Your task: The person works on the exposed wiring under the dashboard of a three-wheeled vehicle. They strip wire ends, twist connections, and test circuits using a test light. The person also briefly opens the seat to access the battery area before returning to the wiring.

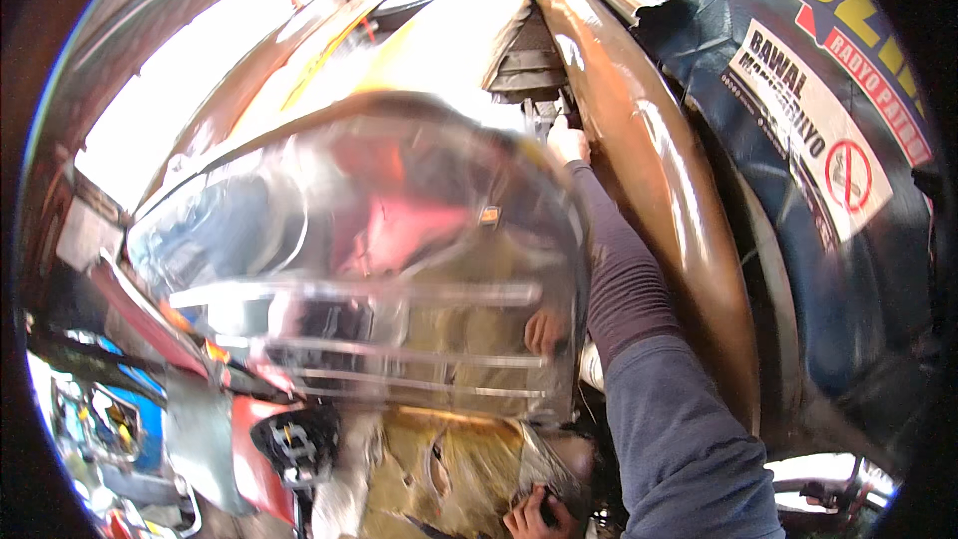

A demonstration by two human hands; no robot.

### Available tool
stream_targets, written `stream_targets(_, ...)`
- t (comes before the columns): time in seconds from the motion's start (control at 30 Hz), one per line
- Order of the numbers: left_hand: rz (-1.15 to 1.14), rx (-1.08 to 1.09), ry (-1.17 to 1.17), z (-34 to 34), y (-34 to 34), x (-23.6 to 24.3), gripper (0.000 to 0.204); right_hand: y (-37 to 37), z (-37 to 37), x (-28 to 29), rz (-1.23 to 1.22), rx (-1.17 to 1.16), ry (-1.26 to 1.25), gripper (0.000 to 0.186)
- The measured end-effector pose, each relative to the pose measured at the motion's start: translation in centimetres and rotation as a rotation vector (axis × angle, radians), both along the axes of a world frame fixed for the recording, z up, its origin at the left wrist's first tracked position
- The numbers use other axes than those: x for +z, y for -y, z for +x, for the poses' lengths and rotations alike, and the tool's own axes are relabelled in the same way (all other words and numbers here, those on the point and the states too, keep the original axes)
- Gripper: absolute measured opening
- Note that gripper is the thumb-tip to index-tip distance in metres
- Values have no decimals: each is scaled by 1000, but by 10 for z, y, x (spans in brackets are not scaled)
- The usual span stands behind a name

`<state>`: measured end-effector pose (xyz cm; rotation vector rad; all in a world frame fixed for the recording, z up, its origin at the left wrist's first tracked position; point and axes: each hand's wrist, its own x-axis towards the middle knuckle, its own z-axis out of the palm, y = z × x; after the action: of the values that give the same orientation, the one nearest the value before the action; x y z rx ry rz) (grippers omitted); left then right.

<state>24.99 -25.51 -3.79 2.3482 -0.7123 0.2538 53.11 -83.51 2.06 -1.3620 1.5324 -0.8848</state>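
My right arm reaches forward past the right edge of a glossy curved panel (pixel 449 269). At its far end my right hand (pixel 569 143) is closed next to a small metal part (pixel 544 115) in a narrow gap; what the fingers hold, if anything, is hidden. A brown, shiny curved panel (pixel 649 155) runs along the right side of that arm. At the lower edge my left hand (pixel 539 516) has its fingers curled around a small black object (pixel 547 509), partly cut off by the frame. It rests by a worn, torn yellowish-brown surface (pixel 439 469).
A dark blue covering (pixel 858 279) with a white no-smoking sticker (pixel 813 130) stands at the right. On the left are a red panel (pixel 261 439), a black part (pixel 296 444) and a blue item (pixel 148 429) among clutter. Strong glare washes out the far side.
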Motion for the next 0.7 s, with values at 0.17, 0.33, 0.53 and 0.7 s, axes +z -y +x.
stream_targets(0.17,37,-13,12,34,25,5,23,56,-4,-8,102,47,-72,80)
stream_targets(0.33,47,-14,20,53,42,4,23,89,-6,-26,129,14,45,76)
stream_targets(0.53,97,45,-3,53,50,4,23,70,25,-37,175,-63,83,65)
stream_targets(0.7,102,8,10,64,58,6,23,119,8,-76,-34,286,-285,60)
